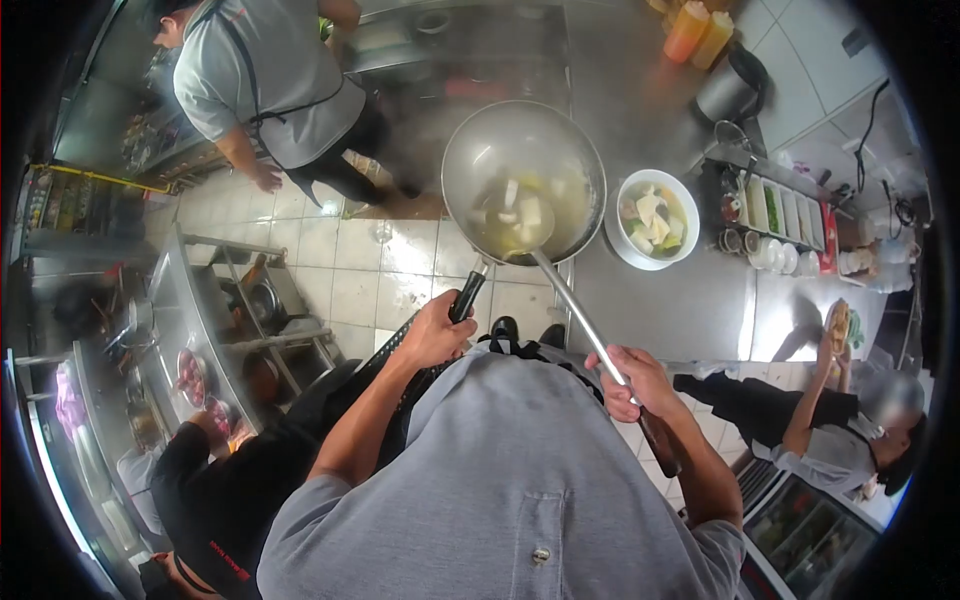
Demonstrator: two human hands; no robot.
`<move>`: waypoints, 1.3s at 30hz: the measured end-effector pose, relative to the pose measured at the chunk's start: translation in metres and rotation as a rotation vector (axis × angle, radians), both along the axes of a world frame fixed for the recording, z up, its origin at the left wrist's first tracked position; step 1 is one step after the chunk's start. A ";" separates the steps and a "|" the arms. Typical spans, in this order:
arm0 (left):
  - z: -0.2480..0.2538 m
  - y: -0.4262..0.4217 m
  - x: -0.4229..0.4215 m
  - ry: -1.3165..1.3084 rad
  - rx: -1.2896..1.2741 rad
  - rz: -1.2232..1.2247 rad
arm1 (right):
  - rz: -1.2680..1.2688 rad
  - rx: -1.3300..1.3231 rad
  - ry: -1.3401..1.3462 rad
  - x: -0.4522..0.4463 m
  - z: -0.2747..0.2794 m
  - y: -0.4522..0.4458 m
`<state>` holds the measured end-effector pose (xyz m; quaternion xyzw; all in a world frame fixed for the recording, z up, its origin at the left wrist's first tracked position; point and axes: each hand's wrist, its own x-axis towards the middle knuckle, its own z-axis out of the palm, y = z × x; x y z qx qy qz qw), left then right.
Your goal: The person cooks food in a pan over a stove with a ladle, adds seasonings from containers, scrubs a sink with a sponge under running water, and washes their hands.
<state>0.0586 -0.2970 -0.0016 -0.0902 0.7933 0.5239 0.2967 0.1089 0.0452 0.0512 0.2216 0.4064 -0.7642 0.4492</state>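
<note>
My left hand [437,330] is wrapped round the black handle of a wok [475,140], which is held up in front of me. Inside the wok lie pale chunks and green pieces in a cloudy yellowish broth. A long-handled metal ladle [575,305] is gripped in my right hand [637,382]; its bowl end dips into the broth and is partly hidden there. Just right of the wok, a white bowl [640,258] stands on the steel counter, with soup, pale slices and greens in it.
The steel counter [625,310] carries a rack of small containers [785,212] and, farther back, sauce bottles [687,32] and a metal pot [730,85]. Co-workers stand at upper left [270,80], lower left [240,500] and lower right [830,430]. Steam blurs the back.
</note>
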 end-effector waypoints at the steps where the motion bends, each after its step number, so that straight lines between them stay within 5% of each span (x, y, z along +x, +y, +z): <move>1: 0.000 0.001 0.001 -0.013 0.032 -0.003 | -0.003 -0.004 -0.002 -0.001 0.001 -0.003; 15: 0.008 0.028 0.001 -0.060 0.184 -0.027 | -0.128 -0.011 0.144 0.012 0.037 0.019; 22: -0.006 0.032 -0.007 -0.002 0.171 -0.009 | -0.277 0.197 0.117 0.026 0.064 0.061; 30: -0.010 0.028 -0.016 -0.048 0.235 0.057 | -0.398 0.241 0.245 0.036 0.022 0.110; 34: -0.002 0.020 -0.013 -0.070 0.095 0.095 | -0.528 0.468 0.072 0.041 -0.015 0.104; 39: 0.002 0.019 -0.019 -0.002 0.191 0.088 | -0.448 0.603 0.246 0.037 -0.031 0.089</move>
